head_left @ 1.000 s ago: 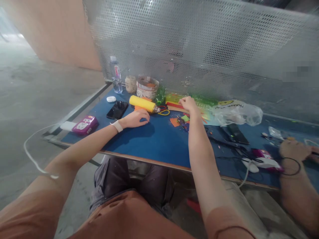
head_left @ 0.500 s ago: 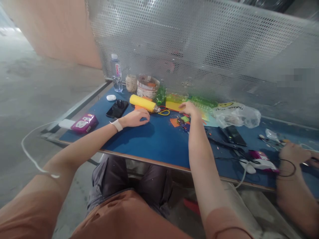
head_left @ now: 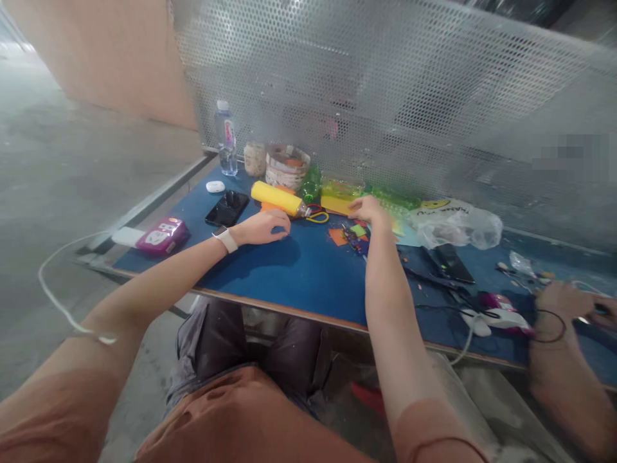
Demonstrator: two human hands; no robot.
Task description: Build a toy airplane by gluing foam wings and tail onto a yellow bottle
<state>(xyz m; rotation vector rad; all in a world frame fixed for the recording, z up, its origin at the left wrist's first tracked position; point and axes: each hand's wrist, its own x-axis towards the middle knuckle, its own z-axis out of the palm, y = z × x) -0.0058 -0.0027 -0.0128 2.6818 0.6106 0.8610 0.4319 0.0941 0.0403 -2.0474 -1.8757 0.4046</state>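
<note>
My left hand (head_left: 267,226) rests on the blue table, fingers loosely bent and thumb apart, holding nothing. Just behind it lies a plastic bottle wrapped in yellow (head_left: 277,198), its clear neck pointing right, with orange paper (head_left: 270,208) partly beneath. My right hand (head_left: 369,211) reaches to the back, its fingertips closed at the right edge of a yellow paper sheet (head_left: 335,204). Scissors with yellow and red handle loops (head_left: 318,217) lie between the hands. Orange and green paper scraps (head_left: 338,236) are scattered below my right hand.
At the back left stand a water bottle (head_left: 225,138), a jar (head_left: 255,159) and a woven basket (head_left: 288,168). A phone (head_left: 227,208) and purple pack (head_left: 164,236) lie left. Green bottles (head_left: 395,198) and a plastic bag (head_left: 453,222) line the back. Another person's hand (head_left: 562,301) works at right.
My right hand stays at the yellow paper, which looks darker now. My left hand keeps its place. The other person's hand has shifted slightly left and down in view.
</note>
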